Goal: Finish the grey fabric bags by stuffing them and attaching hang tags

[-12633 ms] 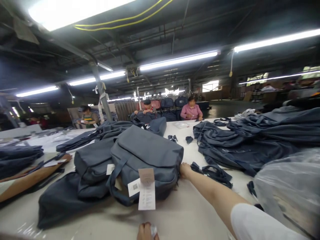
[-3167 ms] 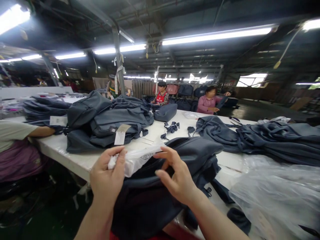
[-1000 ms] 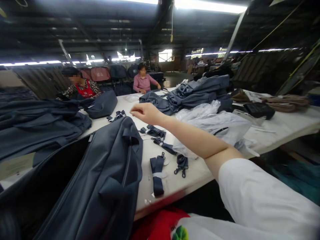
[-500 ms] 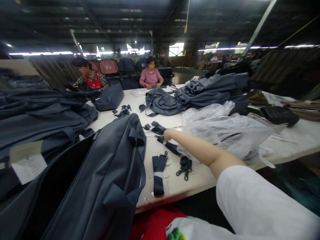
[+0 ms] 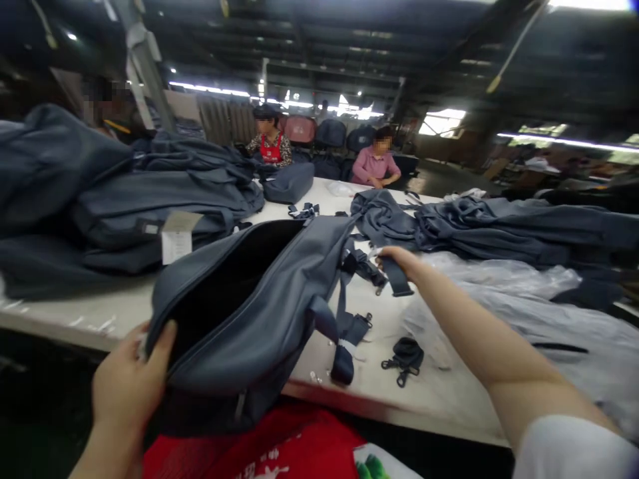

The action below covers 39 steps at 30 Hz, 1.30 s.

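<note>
An open dark grey bag lies across the near edge of the white table, its mouth gaping towards me. My left hand grips the near rim of the bag's opening, thumb over the edge. My right hand reaches out over the table and is closed on a folded dark strap. More dark straps and buckles lie loose on the table below my right forearm. One strap bundle hangs off the bag's side.
Stacks of grey bags with paper tags fill the table's left. More grey bags and clear plastic wrapping lie at the right. Two seated people work at the far end; a third person stands far left. Red cloth lies below the table edge.
My view swung left. My right hand has picked a strap off the table and lifted it. My left hand has come into view, holding the bag's open rim.
</note>
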Motion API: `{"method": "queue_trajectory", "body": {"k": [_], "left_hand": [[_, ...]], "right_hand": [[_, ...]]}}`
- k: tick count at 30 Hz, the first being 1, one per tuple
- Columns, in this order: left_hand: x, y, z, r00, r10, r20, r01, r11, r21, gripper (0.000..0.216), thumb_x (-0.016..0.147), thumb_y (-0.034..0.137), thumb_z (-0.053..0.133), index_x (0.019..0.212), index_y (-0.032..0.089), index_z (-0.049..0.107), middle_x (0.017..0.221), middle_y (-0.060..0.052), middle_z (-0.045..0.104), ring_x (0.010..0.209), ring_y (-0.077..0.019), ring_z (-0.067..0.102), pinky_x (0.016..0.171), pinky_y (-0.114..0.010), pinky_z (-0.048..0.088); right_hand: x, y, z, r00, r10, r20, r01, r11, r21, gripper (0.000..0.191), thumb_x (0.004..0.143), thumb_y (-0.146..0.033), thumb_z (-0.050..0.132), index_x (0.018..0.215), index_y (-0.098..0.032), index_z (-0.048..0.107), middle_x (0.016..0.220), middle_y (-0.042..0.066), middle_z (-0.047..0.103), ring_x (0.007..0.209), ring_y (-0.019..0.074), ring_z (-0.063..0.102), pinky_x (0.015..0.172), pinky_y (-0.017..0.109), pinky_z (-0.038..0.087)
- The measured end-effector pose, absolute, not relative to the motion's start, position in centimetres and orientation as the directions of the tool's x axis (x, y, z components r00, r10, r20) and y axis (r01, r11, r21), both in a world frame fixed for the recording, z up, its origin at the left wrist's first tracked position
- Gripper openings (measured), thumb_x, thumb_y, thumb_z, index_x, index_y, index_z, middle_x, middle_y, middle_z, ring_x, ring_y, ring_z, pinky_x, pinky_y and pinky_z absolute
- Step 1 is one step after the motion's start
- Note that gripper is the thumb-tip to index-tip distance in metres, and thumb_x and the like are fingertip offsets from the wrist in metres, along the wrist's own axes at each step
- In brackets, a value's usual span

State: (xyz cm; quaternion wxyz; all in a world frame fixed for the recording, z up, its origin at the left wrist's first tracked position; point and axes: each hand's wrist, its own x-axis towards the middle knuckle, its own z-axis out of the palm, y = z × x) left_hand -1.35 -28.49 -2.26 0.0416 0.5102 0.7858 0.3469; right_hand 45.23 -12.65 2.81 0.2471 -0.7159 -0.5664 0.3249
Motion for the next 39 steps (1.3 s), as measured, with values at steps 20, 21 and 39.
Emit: {"method": "queue_trajectory", "body": {"k": [20,21,39], "left_hand": [[-5.2,-28.8,-7.7,-0.31,0.908,0.28,0.75,0.053,0.659,0.047,0.071,0.023,0.06,0.118,0.017,0.058,0.12,-0.011,0.064,0.112,-0.0273,0.06,0.097,-0.037,0.047],[-5.3,-29.8,-8.1,-0.304,0.899,0.314,0.761,0.031,0.648,0.05,0.071,0.024,0.061,0.12,0.016,0.057,0.121,-0.012,0.062,0.113,-0.0276,0.059,0.097,-0.037,0.047],[-2.4,-35.5,-9.1,-0.412,0.874,0.257,0.529,0.0,0.849,0.024,0.085,0.034,0.054,0.103,0.021,0.063,0.088,-0.004,0.069,0.076,-0.0191,0.064,0.071,-0.029,0.05]], "right_hand": [[9.8,-16.3,5.0,-0.819,0.205,-0.535,0.367,0.905,-0.216,0.032,0.074,-0.008,0.06,0.103,-0.015,0.071,0.108,0.009,0.071,0.095,0.0225,0.067,0.083,0.029,0.051],[9.6,-15.7,4.2,-0.819,0.18,-0.544,0.353,0.906,-0.232,0.036,0.074,-0.01,0.062,0.109,-0.015,0.07,0.116,0.009,0.069,0.104,0.0239,0.065,0.089,0.029,0.05],[9.7,-15.2,2.6,-0.825,0.158,-0.542,0.29,0.942,-0.167,0.046,0.081,-0.011,0.054,0.125,-0.022,0.064,0.124,0.009,0.066,0.112,0.0264,0.061,0.098,0.035,0.046]]}}
